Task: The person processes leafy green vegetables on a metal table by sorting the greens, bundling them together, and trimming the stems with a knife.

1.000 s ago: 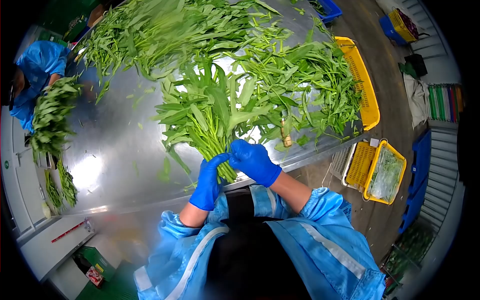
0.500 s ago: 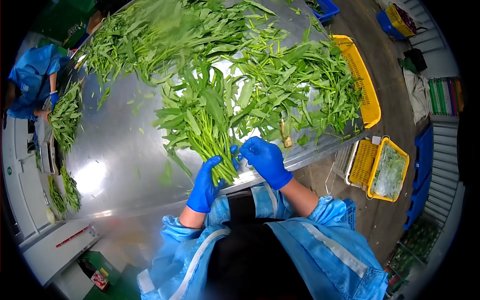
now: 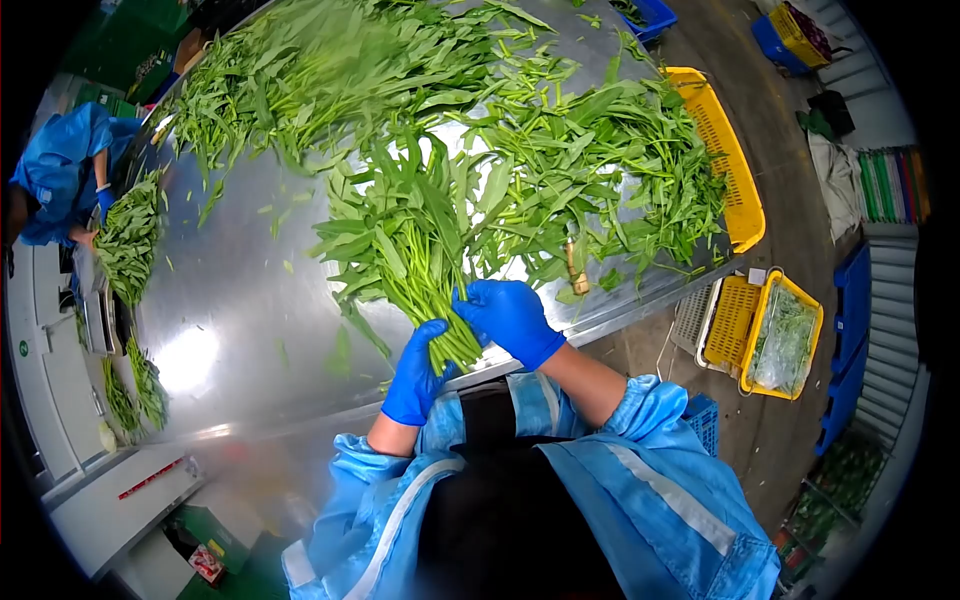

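A bunch of long-leafed greens, which look like water spinach point(image 3: 408, 262), lies at the table's near edge with its cut stems toward me. My left hand point(image 3: 415, 378), in a blue glove, is closed around the lower stems from the left. From the right, my gloved right hand point(image 3: 510, 318) presses against the same stems, its fingers curled onto them. Part of the fingers on both hands is hidden by the stems. Just beyond my right hand, a wooden handle point(image 3: 577, 268) sticks out of loose leaves; what it belongs to is covered.
Heaps of loose greens point(image 3: 330, 70) cover the far side of the metal table point(image 3: 240, 300). A yellow basket point(image 3: 735, 190) stands at the right edge, with another yellow crate point(image 3: 780, 335) lower down. At far left a co-worker point(image 3: 70, 165) handles greens.
My right hand has moved left and down, from beside the bunch onto its stems. The left hand still holds the stems and has hardly moved.
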